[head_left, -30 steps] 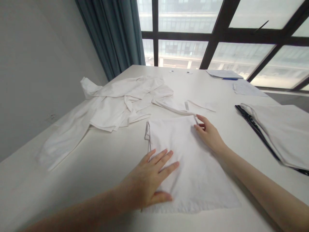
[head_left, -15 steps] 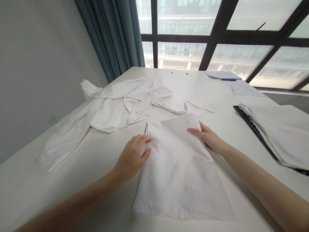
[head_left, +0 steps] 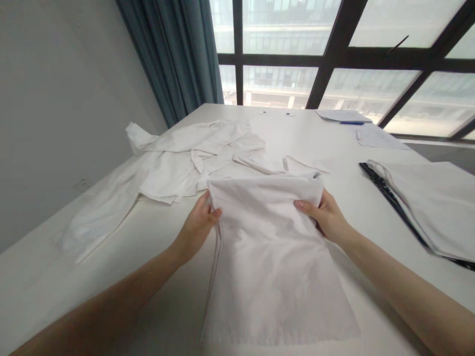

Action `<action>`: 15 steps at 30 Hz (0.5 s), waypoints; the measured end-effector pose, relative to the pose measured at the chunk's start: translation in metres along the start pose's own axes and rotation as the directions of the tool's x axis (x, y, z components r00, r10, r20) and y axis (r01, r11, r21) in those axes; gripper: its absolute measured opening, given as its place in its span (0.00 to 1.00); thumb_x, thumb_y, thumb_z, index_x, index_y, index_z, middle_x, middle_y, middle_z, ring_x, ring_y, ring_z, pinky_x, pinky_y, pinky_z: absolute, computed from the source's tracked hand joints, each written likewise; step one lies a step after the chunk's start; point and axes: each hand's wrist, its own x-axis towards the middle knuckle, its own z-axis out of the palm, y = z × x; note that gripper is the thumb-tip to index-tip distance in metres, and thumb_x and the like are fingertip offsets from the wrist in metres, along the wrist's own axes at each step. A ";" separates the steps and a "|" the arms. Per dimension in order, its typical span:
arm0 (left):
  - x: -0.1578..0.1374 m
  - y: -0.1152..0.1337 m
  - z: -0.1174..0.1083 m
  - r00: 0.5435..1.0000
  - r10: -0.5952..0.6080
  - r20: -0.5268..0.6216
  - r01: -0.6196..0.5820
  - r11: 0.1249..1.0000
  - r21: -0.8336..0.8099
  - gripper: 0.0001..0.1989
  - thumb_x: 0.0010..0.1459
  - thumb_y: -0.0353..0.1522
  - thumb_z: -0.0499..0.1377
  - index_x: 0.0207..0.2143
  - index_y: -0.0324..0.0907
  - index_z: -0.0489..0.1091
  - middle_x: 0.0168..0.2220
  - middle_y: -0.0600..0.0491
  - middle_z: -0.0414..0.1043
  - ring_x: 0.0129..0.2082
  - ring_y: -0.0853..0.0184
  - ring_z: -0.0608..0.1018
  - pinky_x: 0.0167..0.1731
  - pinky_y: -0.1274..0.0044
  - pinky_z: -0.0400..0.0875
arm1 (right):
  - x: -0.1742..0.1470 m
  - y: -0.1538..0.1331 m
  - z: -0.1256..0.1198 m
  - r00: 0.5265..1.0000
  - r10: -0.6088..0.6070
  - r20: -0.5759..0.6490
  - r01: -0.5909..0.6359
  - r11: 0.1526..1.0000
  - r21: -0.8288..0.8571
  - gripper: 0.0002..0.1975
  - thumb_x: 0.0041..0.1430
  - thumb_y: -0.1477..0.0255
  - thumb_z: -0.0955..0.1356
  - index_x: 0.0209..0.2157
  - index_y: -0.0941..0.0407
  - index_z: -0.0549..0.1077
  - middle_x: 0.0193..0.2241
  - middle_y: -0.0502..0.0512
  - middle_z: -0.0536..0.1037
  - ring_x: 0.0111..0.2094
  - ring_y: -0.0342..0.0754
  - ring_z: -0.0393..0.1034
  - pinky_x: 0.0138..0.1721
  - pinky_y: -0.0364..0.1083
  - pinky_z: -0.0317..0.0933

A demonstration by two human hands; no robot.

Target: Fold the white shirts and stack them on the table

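A folded white cloth, perhaps a garment, stretches between my two hands, its top edge raised off the table and its lower edge spread toward me. My left hand pinches the upper left corner, thumb on the front and fingers behind. At the upper right corner, my right hand grips the cloth the same way, with its fingers partly hidden behind the fabric. Just behind the cloth lie thin white fabric strips on the table.
A crumpled white garment lies on the white table at left. To the right is a folded white cloth over something black. Papers with a blue pen lie at the far right, near the window.
My left hand has moved from the cloth's left side to its upper left corner and now grips it. The top edge has lifted and straightened between both hands.
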 end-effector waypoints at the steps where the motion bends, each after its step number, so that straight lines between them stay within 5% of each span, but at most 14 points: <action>1: 0.000 0.001 0.001 1.000 -0.015 0.002 0.015 0.998 -0.056 0.35 0.55 0.45 0.64 0.60 0.39 0.59 0.55 0.38 0.71 0.55 0.51 0.74 0.53 0.64 0.71 | -0.001 -0.001 0.000 1.000 0.009 0.012 -0.010 0.999 0.040 0.26 0.51 0.59 0.75 0.50 0.52 0.69 0.49 0.58 0.78 0.49 0.59 0.74 0.45 0.54 0.71; 5: -0.002 -0.003 0.000 0.998 -0.007 -0.063 0.000 0.994 -0.110 0.27 0.49 0.38 0.70 0.50 0.39 0.69 0.52 0.43 0.75 0.52 0.53 0.76 0.55 0.65 0.70 | -0.002 0.000 -0.001 0.985 0.106 0.137 -0.121 0.987 0.105 0.28 0.48 0.59 0.76 0.49 0.53 0.71 0.48 0.59 0.79 0.45 0.59 0.76 0.43 0.55 0.72; 9: -0.001 -0.010 -0.003 0.996 0.018 -0.091 -0.027 0.995 -0.095 0.26 0.50 0.37 0.70 0.50 0.40 0.70 0.51 0.44 0.75 0.52 0.54 0.76 0.56 0.65 0.69 | 0.002 0.003 -0.005 0.935 0.158 0.319 -0.154 0.987 -0.036 0.28 0.50 0.63 0.75 0.52 0.54 0.72 0.50 0.58 0.78 0.49 0.57 0.74 0.50 0.55 0.68; 12: -0.001 -0.009 -0.002 0.996 0.015 -0.090 -0.023 0.995 -0.097 0.26 0.51 0.37 0.69 0.51 0.40 0.69 0.51 0.45 0.75 0.53 0.55 0.75 0.55 0.66 0.69 | 0.007 0.008 -0.004 0.963 0.127 0.238 -0.080 0.976 -0.201 0.23 0.55 0.62 0.71 0.51 0.56 0.72 0.48 0.59 0.79 0.49 0.59 0.73 0.50 0.57 0.67; 15: -0.003 -0.003 0.002 0.998 -0.039 -0.051 0.033 0.994 -0.105 0.28 0.49 0.38 0.70 0.52 0.40 0.67 0.49 0.45 0.77 0.50 0.55 0.78 0.51 0.67 0.73 | 0.012 0.010 -0.004 0.995 -0.050 0.087 0.085 0.878 -0.471 0.22 0.56 0.66 0.68 0.53 0.56 0.69 0.49 0.60 0.77 0.51 0.60 0.71 0.53 0.59 0.63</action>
